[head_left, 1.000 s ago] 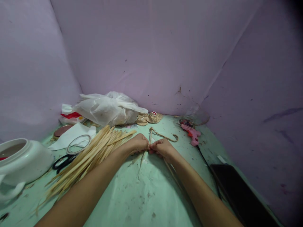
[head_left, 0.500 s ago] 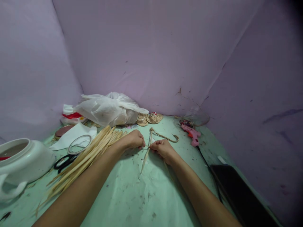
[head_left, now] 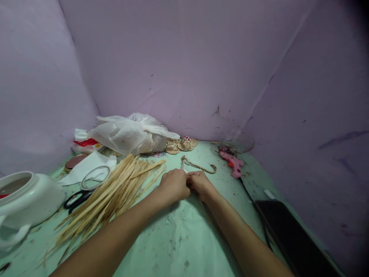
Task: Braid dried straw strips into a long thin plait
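A thin braided cord (head_left: 200,166) of straw-like fibre lies on the green table, bent at its far end and curling off to the right. Its near end runs down into my two hands, which meet at the middle of the table. My left hand (head_left: 175,184) is closed over the strands, back of the hand toward me, hiding most of them. Touching it on the right, my right hand (head_left: 200,181) pinches the braid with thumb and forefinger. To the left lies a bundle of pale dried strips (head_left: 115,192), some under my left forearm.
Left: a white pot (head_left: 34,198), black scissors (head_left: 76,201), a ring of tape (head_left: 95,177) and white paper (head_left: 90,165). At the back: a white plastic bag (head_left: 132,134) and small woven straw hats (head_left: 186,144). Right: a pink glue gun (head_left: 233,162) and a black phone-like slab (head_left: 291,231).
My left hand has moved right and toward me, from apart to against my right hand, and now covers the loose strands. More of the strip bundle shows. My right hand stays nearly in place.
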`<state>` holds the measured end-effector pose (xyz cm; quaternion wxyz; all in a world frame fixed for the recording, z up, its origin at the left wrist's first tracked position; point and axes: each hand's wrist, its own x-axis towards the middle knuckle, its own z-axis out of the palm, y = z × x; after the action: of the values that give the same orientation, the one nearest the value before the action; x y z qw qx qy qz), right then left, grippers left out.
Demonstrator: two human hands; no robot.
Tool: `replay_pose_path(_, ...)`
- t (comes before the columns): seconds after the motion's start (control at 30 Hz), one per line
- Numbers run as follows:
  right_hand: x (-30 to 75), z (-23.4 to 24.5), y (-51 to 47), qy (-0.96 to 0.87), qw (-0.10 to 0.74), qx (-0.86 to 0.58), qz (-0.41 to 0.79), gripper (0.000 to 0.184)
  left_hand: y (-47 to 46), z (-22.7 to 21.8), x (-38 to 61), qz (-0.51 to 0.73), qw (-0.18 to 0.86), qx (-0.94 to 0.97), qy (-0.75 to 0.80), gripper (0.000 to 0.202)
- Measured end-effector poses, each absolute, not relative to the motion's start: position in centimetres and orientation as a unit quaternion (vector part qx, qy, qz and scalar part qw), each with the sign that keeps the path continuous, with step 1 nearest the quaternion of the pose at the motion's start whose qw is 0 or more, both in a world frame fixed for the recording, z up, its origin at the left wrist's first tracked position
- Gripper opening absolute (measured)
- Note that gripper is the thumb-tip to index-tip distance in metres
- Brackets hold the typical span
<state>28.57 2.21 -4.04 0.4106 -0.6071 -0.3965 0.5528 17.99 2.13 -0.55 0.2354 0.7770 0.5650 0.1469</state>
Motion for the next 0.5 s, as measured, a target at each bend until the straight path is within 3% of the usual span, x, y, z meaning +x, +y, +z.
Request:
replay_pose_path(0.13, 28.9, -3.9, 2.2, -0.389, 0.41, -0.579, 0.587, 0.004, 3.5, 0.7, 16.8, 0.054, 0.367, 0.733, 0.57, 0.012)
replay_pose_path(0.27, 29.2, -3.7, 2.2, -0.392, 0.406, -0.541, 0.624, 0.004, 5.3, 0.6, 15.8, 0.139, 0.505, 0.598, 0.607, 0.014)
replay_pose_path(0.4, 29.5, -3.7, 2.2, -0.406, 0.399, -0.521, 0.636, 0.008, 5.6, -1.1, 16.1, 0.111, 0.71, 0.469, 0.513, 0.015)
replay_pose_path(0.5, 29.7, -4.0, 2.5, -0.444, 0.369, -0.529, 0.622, 0.007, 5.5, -2.0, 16.4, 0.12, 0.695, 0.481, 0.521, 0.012)
